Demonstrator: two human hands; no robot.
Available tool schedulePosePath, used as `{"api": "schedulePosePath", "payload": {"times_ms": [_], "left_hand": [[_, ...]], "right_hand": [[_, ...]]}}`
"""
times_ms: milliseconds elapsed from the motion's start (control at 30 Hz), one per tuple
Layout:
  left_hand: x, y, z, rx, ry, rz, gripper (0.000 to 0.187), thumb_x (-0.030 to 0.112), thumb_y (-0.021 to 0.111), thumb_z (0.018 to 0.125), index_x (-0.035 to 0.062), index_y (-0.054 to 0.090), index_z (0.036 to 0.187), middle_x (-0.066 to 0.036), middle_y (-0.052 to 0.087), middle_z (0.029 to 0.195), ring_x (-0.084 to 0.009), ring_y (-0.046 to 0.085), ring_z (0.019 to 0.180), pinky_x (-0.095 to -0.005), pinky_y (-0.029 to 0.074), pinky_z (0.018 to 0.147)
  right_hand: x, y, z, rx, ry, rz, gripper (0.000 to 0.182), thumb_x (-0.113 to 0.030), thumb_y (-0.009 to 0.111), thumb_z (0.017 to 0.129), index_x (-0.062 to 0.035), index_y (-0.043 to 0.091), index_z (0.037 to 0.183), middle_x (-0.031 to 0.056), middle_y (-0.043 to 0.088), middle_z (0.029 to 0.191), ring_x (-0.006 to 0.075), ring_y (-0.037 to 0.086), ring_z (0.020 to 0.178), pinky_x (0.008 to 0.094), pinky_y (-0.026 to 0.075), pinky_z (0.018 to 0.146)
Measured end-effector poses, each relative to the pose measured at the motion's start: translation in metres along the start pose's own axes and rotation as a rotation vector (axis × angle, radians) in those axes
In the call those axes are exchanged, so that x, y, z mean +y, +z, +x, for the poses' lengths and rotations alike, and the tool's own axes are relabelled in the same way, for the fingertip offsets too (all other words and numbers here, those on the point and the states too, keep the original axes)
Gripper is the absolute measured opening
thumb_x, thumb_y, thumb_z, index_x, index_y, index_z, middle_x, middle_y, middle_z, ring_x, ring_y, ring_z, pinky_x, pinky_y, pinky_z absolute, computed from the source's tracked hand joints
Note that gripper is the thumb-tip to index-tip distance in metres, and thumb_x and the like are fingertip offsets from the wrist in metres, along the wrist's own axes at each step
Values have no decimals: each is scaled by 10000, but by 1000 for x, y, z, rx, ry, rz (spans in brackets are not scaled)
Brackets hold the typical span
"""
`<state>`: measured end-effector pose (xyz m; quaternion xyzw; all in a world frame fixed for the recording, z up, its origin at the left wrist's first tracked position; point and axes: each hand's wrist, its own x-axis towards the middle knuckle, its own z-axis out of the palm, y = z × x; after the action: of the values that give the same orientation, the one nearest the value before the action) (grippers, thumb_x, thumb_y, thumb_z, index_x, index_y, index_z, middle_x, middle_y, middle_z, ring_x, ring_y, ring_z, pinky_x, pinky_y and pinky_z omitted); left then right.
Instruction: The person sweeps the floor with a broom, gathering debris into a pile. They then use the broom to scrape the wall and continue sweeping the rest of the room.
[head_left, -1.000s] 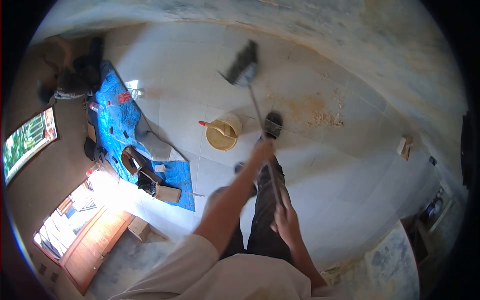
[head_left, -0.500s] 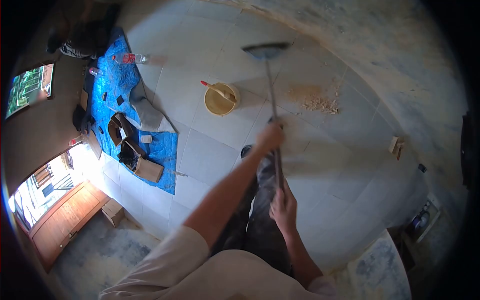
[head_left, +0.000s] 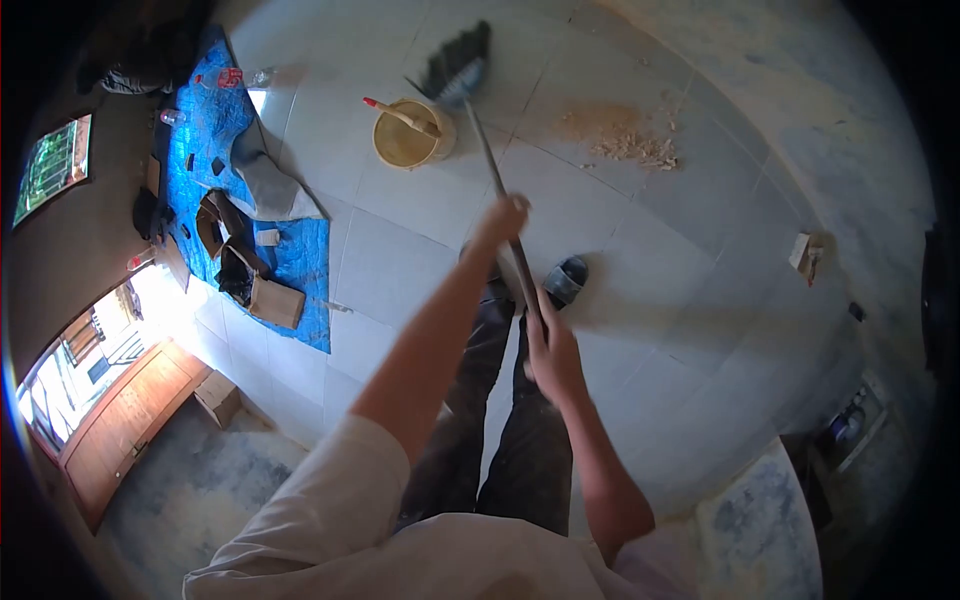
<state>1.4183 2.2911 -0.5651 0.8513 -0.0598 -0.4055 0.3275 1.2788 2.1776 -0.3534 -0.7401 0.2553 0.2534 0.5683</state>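
A long-handled broom (head_left: 487,150) slants up the view, its dark bristle head beside the bucket at the top. My left hand (head_left: 501,220) is wrapped round the middle of the handle. Lower down, my right hand (head_left: 553,350) grips the handle near its end. The round cream bucket (head_left: 405,152) stands on the tiles with a red-tipped brush (head_left: 403,117) lying across its rim. To the right of the broom, a pile of wood shavings and dust (head_left: 637,150) lies on the floor.
A blue tarp (head_left: 300,300) at left carries a grey cloth (head_left: 270,185), cardboard boxes (head_left: 277,303) and plastic bottles (head_left: 222,78). A wooden door (head_left: 135,420) stands at lower left. Near the right wall sits a small box (head_left: 803,257). My shoe (head_left: 567,280) is on the tiles.
The broom head has swung left, from above the shavings' left side to beside the bucket. Both hands have shifted left with the handle, and my right foot has come into sight.
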Motion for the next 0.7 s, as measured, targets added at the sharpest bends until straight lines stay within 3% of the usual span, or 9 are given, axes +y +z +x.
{"api": "schedulePosePath", "payload": {"times_ms": [33, 100, 200, 267, 400, 533, 600, 633, 700], "left_hand": [[13, 31, -33, -94, 2, -124, 247, 155, 447, 824, 112, 587, 1022, -153, 634, 881, -325, 634, 823, -407, 530, 702], [17, 118, -84, -307, 51, 339, 257, 184, 463, 818, 154, 592, 1039, -140, 633, 885, -328, 633, 840, -455, 525, 687], [31, 226, -189, -331, 88, -182, 280, 193, 464, 800, 175, 602, 1043, -180, 633, 883, -334, 624, 855, -448, 507, 749], [90, 222, -245, -361, 5, -203, 260, 190, 488, 782, 194, 620, 1006, -177, 634, 880, -351, 619, 848, -456, 493, 752], [177, 172, -280, -380, -175, -247, 245, 169, 505, 759, 169, 636, 966, -164, 640, 873, -349, 617, 842, -433, 485, 754], [172, 124, -227, -127, -70, -274, 191, 192, 548, 753, 131, 659, 896, -91, 661, 808, -259, 645, 785, -380, 490, 744], [153, 86, -154, -135, 13, -242, 220, 220, 567, 754, 126, 650, 934, -109, 654, 815, -265, 645, 783, -386, 495, 726], [158, 61, -115, -64, -9, -73, 227, 232, 579, 751, 97, 644, 922, -125, 647, 797, -277, 643, 784, -403, 495, 710], [150, 24, -18, 33, 62, -58, 226, 205, 557, 760, 48, 623, 909, -129, 633, 730, -255, 644, 699, -380, 504, 629]], "right_hand": [[26, -9, -39, -30, 76, -35, 451, -182, 405, 946, -144, 319, 1387, 81, 483, 683, 131, 456, 443, 292, 411, 386], [64, -25, -122, -28, 140, -94, 460, -166, 395, 947, -120, 296, 1394, 106, 527, 714, 138, 457, 433, 286, 409, 365], [67, -55, -227, 106, 50, -92, 479, -168, 431, 921, -76, 315, 1376, 126, 567, 715, 167, 470, 425, 324, 448, 434], [26, -84, -268, -55, 535, 60, 510, -182, 423, 904, -6, 278, 1360, 314, 550, 1065, 432, 592, 877, 457, 468, 755], [23, -99, -303, 80, 414, 32, 485, -161, 416, 905, -68, 313, 1369, 214, 615, 777, 285, 601, 558, 398, 482, 572], [8, -94, -255, 100, 292, 90, 469, -125, 431, 895, -52, 339, 1350, 277, 606, 916, 437, 601, 784, 436, 486, 679], [21, -85, -185, 350, -252, -125, 457, -96, 451, 895, -25, 355, 1337, 279, 588, 987, 419, 588, 890, 429, 464, 743], [-3, -91, -154, 279, -102, 15, 447, -86, 457, 902, 2, 358, 1328, 272, 572, 1037, 425, 557, 950, 426, 440, 787], [-12, -93, -73, 255, -95, 131, 485, -95, 452, 907, -88, 299, 1367, 278, 589, 789, 425, 581, 704, 460, 443, 561]]}}
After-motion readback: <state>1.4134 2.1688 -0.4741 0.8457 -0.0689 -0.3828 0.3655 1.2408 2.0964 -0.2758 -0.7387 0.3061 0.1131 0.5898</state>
